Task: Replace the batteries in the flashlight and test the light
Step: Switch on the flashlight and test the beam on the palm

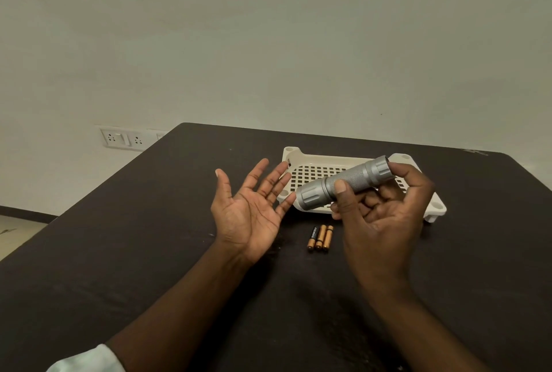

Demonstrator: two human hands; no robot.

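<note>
Right hand (pixel 385 210) is curled around a silver flashlight (pixel 343 183), thumb pressed on the knurled barrel and fingers wrapped underneath and behind it. It holds the flashlight in the air, tilted, with the wide head end pointing toward the other hand and slightly down, and the tail cap raised on the far side of the fingers.

Left hand (pixel 251 207) is spread wide, palm up and empty, raised off the counter (pixel 149 252). Its fingertips sit just beside the flashlight's head; whether the little finger touches it cannot be told.

Three batteries (pixel 320 237) lie side by side on the dark counter, below the flashlight and between the two wrists, close to the heel of the right hand. Behind both hands rests a cream plastic tray (pixel 316 162) with a slotted bottom, partly hidden by the flashlight and the right fingers.

A light sleeve cuff (pixel 89 359) shows on the left forearm. A wall socket plate (pixel 124 138) sits on the wall, beyond the left hand.
</note>
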